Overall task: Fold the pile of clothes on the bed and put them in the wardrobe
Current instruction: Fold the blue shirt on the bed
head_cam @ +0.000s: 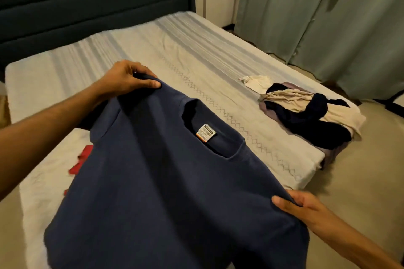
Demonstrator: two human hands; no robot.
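Holding the soft, floppy navy T-shirt over the bed, left hand and right hand fingers pinched its shoulders, likely the best spots.

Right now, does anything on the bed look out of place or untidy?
Yes. The pile of clothes sits at the bed's right edge, and one purple piece hangs over the side. A red garment lies partly hidden under the blue shirt, which both hands hold up. Nothing looks damaged.
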